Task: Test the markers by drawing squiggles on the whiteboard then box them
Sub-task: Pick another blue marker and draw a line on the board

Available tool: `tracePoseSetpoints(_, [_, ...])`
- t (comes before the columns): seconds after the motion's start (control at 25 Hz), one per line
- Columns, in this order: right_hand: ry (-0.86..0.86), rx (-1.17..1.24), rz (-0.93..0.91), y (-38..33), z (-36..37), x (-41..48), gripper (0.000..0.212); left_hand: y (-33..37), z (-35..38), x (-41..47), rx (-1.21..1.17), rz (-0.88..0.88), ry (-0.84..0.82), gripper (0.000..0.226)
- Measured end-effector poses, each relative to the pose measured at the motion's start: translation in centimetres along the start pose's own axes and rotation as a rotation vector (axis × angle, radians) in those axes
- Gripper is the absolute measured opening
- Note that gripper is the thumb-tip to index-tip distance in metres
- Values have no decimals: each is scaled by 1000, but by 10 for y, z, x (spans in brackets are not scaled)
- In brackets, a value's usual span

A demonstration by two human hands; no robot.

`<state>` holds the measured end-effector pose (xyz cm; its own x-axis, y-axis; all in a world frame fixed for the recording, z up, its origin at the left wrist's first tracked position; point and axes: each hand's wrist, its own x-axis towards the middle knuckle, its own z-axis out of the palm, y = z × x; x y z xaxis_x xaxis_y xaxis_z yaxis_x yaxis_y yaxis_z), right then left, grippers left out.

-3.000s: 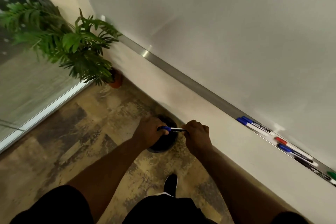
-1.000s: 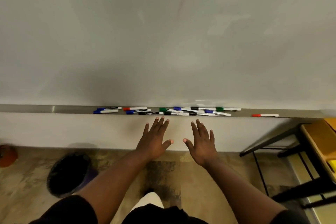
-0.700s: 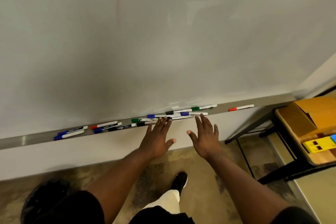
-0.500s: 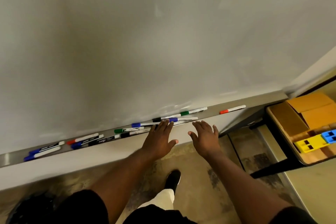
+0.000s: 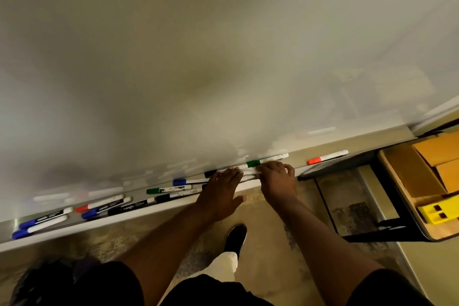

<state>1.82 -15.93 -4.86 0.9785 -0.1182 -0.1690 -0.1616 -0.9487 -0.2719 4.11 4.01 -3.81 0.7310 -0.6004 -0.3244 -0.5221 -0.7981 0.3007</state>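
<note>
The whiteboard (image 5: pixel 223 57) fills the upper view, blank and hazy. Several markers lie in its metal tray (image 5: pixel 367 145): blue-capped ones (image 5: pixel 39 223) at the far left, a green-capped marker (image 5: pixel 268 159) in the middle and a red-capped marker (image 5: pixel 327 156) alone to the right. My left hand (image 5: pixel 221 194) reaches into the tray, its straight fingers lying on the markers. Beside it, my right hand (image 5: pixel 277 177) curls its fingers over a white-barrelled marker just below the green-capped one; the hand hides most of that marker.
A wooden table on a black frame (image 5: pixel 372 228) stands at the right, carrying cardboard boxes (image 5: pixel 422 169) and a yellow block (image 5: pixel 437 213). My black shoe (image 5: pixel 236 236) is on the mottled floor below the tray. A dark bin (image 5: pixel 37 281) sits at the bottom left.
Three seconds ago both hands held a blue marker over the bin. Since then the view swung right along the tray, and both empty hands reached onto its markers; the right fingers curled.
</note>
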Motion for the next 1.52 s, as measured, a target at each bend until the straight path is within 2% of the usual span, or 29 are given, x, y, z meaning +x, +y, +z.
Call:
tracePoseSetpoints(0.28, [-50, -92, -20, -3, -4, 11, 39, 3, -1, -2, -33, -4, 40, 72])
tracePoseSetpoints(0.44, [31, -52, -17, 3, -12, 5, 44, 5, -6, -4, -39, -12, 87, 71])
tracePoseSetpoints(0.56, [136, 37, -44, 8, -17, -6, 49, 10, -11, -8, -111, -39, 208, 61])
tracePoseSetpoints(0.68, [202, 178, -133, 7, -23, -22, 34, 18, -18, -15, -176, -73, 378, 43])
tracePoseSetpoints(0.76, [210, 283, -173, 2, -29, -31, 22, 22, -23, -24, -241, -90, 427, 31])
tracePoseSetpoints(0.92, [210, 339, -328, -18, -38, -60, 33, 36, -29, -55, -314, -100, 435, 21])
tracePoseSetpoints(1.16, [318, 432, -373, -46, -50, -113, 24, 48, -29, -118, -520, -109, 432, 22])
tracePoseSetpoints(1.28, [302, 476, -367, -60, -50, -145, 25, 55, -29, -158, -535, -91, 475, 19])
tracePoseSetpoints(1.4, [274, 456, -411, -72, -45, -175, 30, 56, -28, -196, -512, -72, 443, 22])
tracePoseSetpoints(1.52, [209, 549, -424, -88, -48, -193, 29, 53, -30, -226, -472, -89, 444, 22])
